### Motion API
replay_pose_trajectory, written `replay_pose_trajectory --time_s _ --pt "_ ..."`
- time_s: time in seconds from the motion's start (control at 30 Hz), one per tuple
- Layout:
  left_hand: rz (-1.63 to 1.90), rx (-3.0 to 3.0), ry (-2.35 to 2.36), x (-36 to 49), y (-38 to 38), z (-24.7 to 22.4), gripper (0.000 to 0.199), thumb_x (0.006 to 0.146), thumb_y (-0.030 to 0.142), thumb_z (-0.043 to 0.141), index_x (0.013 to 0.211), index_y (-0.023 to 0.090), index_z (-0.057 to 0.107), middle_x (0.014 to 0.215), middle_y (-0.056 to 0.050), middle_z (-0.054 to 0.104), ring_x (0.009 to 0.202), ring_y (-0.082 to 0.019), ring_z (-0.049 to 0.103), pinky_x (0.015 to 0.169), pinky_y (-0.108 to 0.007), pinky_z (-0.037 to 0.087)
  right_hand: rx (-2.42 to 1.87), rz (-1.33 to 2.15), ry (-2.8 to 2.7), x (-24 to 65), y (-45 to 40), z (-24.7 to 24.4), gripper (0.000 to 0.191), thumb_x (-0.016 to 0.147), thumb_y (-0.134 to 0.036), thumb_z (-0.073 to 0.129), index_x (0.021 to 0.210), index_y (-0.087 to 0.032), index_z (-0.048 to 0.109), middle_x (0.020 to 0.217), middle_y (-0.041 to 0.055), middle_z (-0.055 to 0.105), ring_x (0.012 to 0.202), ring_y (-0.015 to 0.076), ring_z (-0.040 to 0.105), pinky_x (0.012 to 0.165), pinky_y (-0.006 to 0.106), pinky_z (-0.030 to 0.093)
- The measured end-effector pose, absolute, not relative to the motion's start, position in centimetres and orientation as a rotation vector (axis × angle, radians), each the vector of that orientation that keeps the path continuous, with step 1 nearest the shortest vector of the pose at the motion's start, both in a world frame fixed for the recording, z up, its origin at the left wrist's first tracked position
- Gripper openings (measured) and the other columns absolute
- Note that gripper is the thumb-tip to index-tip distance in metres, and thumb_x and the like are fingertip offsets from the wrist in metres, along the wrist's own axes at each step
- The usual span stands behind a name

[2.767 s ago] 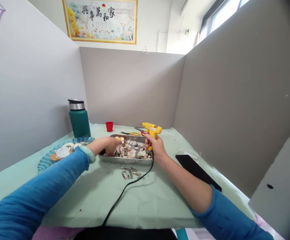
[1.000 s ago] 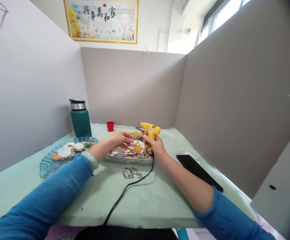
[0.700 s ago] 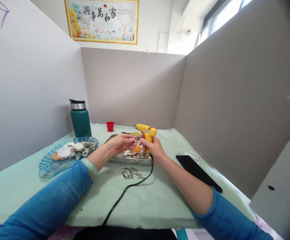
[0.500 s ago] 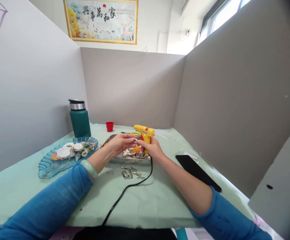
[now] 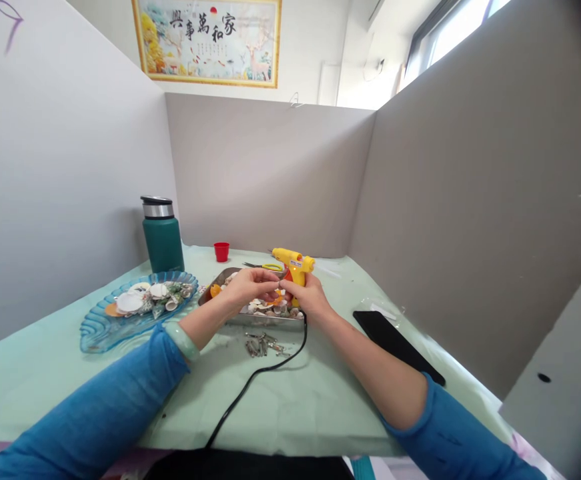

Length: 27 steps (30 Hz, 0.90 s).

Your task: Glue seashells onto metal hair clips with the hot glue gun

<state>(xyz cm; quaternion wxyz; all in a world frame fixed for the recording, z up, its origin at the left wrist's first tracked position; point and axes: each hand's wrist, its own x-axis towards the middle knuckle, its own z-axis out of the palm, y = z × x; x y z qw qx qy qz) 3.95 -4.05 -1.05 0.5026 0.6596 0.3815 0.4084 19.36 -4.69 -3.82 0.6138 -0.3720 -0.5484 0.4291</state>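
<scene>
- Clearly, the right hand (image 5: 311, 295) was wrapped around the handle of the yellow glue gun (image 5: 296, 262), raised above the right part of the metal tray (image 5: 265, 321), nozzle toward the left; a firm, settled grip seemed right for close work.
- The left hand (image 5: 251, 287) had its fingers drawn together, the tips meeting those of the right; whether they pinched a small piece I could not tell.
- Since the nozzle lay above and just beyond the left fingertips, and might well have been hot, care called for keeping skin below and clear of it.
- Working over the shell pieces (image 5: 259, 308) looked sensible, as anything dropped would probably have landed in the tray.
- The black cord (image 5: 240, 393) ran from the handle past the metal clips (image 5: 257, 345) to the near edge of the worktop (image 5: 320, 407); leaving it slack was advisable, because a tug could have swept the clips aside.
- Resting the fingertips against each other likely steadied both hands.
</scene>
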Motion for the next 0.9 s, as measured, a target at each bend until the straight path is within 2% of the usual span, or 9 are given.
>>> replay_pose_trajectory --time_s 0.13,0.3,0.4,0.53,0.77,0.9 --pt "0.981 1.663 0.967 3.8 -3.8 -1.0 0.026 0.068 0.03 0.072 0.083 0.012 0.063 0.067 -0.004 0.066 0.064 -0.014 0.063 0.065 -0.027 0.051 -0.842 0.975 -1.314 19.4 -4.7 -3.9 0.02 0.066 -0.028 0.068 0.077 -0.016 0.056 0.047 -0.0044 0.053 0.039 0.0087 0.047 0.039 0.02 0.042" --pt "1.204 1.552 0.949 2.4 -2.4 -0.7 0.021 0.069 0.025 0.071 0.081 0.013 0.058 0.062 0.0 0.062 0.056 -0.011 0.06 0.057 -0.024 0.051 -0.745 0.946 -1.195 19.6 -4.5 -4.0 0.029 0.068 -0.034 0.068 0.087 -0.017 0.054 0.063 -0.0024 0.06 0.041 0.007 0.047 0.039 0.02 0.042" --pt "1.313 1.408 0.955 1.5 -1.6 -0.5 0.017 0.069 0.018 0.069 0.079 0.013 0.055 0.057 0.002 0.057 0.052 -0.011 0.058 0.055 -0.026 0.052 -0.712 0.941 -1.146 19.8 -4.4 -4.2 0.032 0.068 -0.035 0.069 0.09 -0.018 0.053 0.057 -0.0057 0.055 0.04 0.0069 0.044 0.039 0.02 0.04" --pt "1.282 1.354 0.969 1.0 -1.2 -0.7 0.014 0.069 0.013 0.066 0.077 0.013 0.055 0.053 0.003 0.055 0.049 -0.01 0.056 0.054 -0.026 0.053 -0.671 0.917 -1.178 20.1 -4.3 -4.2 0.029 0.072 -0.036 0.067 0.092 -0.018 0.054 0.048 -0.0084 0.047 0.04 0.0066 0.041 0.042 0.02 0.038" --pt "1.189 1.481 1.038 1.2 -1.4 -1.0 0.013 0.071 0.017 0.067 0.079 0.011 0.057 0.063 -0.004 0.065 0.054 -0.013 0.062 0.055 -0.026 0.053 -0.718 1.03 -1.233 20.4 -4.1 -4.0 0.025 0.072 -0.04 0.066 0.079 -0.019 0.053 0.05 -0.0072 0.046 0.04 0.0073 0.039 0.04 0.021 0.038" --pt "1.156 1.59 1.185 0.6 -0.5 -1.5 0.013 0.071 0.018 0.066 0.077 0.013 0.056 0.067 -0.004 0.067 0.057 -0.013 0.064 0.056 -0.025 0.052 -0.793 0.998 -1.241 20.3 -3.8 -4.3 0.023 0.069 -0.035 0.068 0.078 -0.019 0.054 0.052 -0.0065 0.048 0.04 0.0072 0.041 0.038 0.021 0.039"
